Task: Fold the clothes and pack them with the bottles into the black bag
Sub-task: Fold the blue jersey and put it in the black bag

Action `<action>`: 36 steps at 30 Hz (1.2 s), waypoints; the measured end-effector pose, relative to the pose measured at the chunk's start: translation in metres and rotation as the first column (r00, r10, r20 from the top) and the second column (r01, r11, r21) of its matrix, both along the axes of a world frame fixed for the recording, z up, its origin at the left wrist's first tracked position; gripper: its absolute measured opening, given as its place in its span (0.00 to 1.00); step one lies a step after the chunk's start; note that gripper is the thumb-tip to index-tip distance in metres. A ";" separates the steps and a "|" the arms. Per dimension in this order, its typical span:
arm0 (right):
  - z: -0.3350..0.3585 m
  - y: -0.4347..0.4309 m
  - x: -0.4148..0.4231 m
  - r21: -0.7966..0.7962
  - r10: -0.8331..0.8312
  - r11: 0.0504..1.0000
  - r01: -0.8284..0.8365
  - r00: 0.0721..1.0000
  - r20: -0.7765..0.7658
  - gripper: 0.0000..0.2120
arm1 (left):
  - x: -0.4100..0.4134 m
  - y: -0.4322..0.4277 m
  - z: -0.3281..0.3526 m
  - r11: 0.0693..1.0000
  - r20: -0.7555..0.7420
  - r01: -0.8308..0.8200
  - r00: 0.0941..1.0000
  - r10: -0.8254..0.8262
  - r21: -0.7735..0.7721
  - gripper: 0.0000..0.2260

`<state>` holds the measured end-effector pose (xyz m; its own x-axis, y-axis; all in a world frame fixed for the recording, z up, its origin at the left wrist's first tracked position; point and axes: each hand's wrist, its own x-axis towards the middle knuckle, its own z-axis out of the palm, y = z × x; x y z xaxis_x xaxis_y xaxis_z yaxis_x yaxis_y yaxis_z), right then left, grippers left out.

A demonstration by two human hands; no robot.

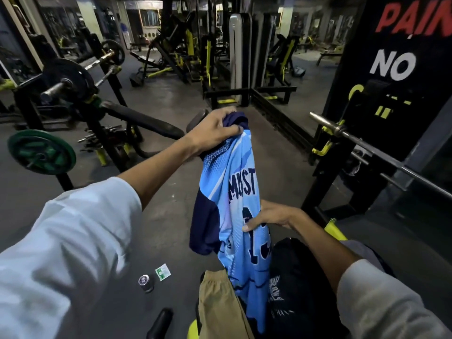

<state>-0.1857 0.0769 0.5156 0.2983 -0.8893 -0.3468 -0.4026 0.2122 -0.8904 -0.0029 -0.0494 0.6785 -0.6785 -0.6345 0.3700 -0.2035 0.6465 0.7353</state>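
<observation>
A light-blue jersey (234, 206) with navy sleeves and dark lettering hangs lengthwise in front of me. My left hand (212, 130) grips its bunched collar end up high. My right hand (271, 217) holds the jersey's right edge at mid-height, thumb pressed on the printed number. Below, a tan garment (217, 302) lies by the jersey's lower end, beside the black bag (291, 282) with a white logo. A black bottle (160, 322) lies at the bottom, and a small dark can (146, 283) stands on the floor.
A green-and-white sachet (162, 271) lies by the can. A barbell (381, 152) on a yellow-hooked rack crosses the right side. A bench-press rack with plates (41, 151) stands at left. Bare grey floor (171, 216) lies in the middle.
</observation>
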 end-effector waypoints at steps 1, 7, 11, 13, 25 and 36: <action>0.002 0.004 0.003 -0.001 -0.001 1.000 0.001 1.000 0.024 0.27 | -0.001 -0.002 0.002 1.000 -0.004 -0.010 1.000 0.010 -0.021 0.08; -0.010 0.016 0.021 0.009 -0.052 0.999 0.051 0.969 0.242 0.28 | 0.009 -0.025 0.014 0.986 -0.041 -0.143 0.989 0.140 -0.086 0.12; -0.027 0.017 0.039 0.028 -0.068 0.998 0.064 0.972 0.224 0.27 | 0.008 -0.033 0.026 0.971 -0.040 -0.183 0.983 0.179 -0.151 0.13; -0.028 0.015 0.046 0.028 -0.101 0.995 0.098 0.963 0.250 0.25 | 0.007 -0.037 0.025 0.955 -0.029 -0.225 0.974 0.223 -0.192 0.11; 0.028 0.003 0.055 0.004 -0.115 0.991 0.131 0.858 0.501 0.19 | 0.047 -0.032 -0.139 0.933 0.374 -0.349 0.880 0.293 0.090 0.23; 0.057 -0.027 0.039 0.040 -0.272 0.956 0.291 0.826 0.494 0.24 | 0.069 0.076 -0.137 0.470 -0.220 0.194 0.976 0.000 0.861 0.26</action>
<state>-0.1464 0.0503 0.5729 0.1552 -0.9695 -0.1895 0.1599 0.2140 -0.9637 0.0658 0.0268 0.5412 -0.7470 -0.6247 -0.2276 0.0027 -0.3452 0.9385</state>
